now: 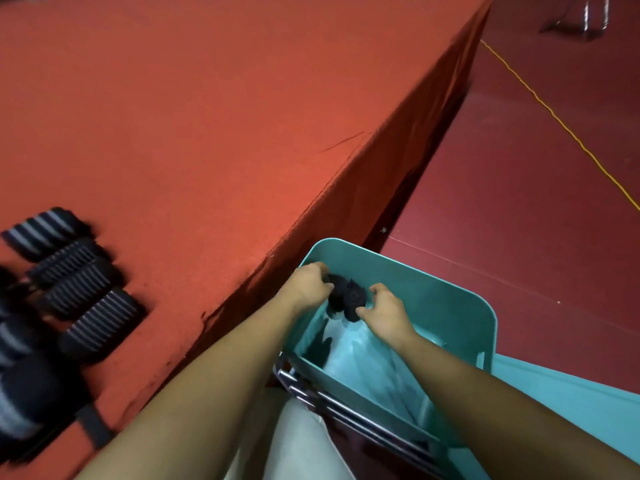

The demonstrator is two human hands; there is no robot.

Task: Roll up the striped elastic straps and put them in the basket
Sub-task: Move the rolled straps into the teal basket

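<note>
A teal plastic basket point(460, 306) stands beside the table's right edge, below the tabletop. Both my hands reach into it. My left hand point(310, 284) and my right hand point(384, 311) hold a dark rolled strap point(348, 296) between them, fingers curled on its two ends, near the basket's far wall. Several rolled black-and-grey striped straps point(74, 271) lie in a row on the red tablecloth at the far left, with more dark strap material point(20, 386), blurred, below them.
The red-covered table point(207, 133) fills the upper left; its edge runs diagonally next to the basket. A metal frame point(332, 403) sits under the basket. A yellow cord point(554, 116) runs across the dark red floor at right.
</note>
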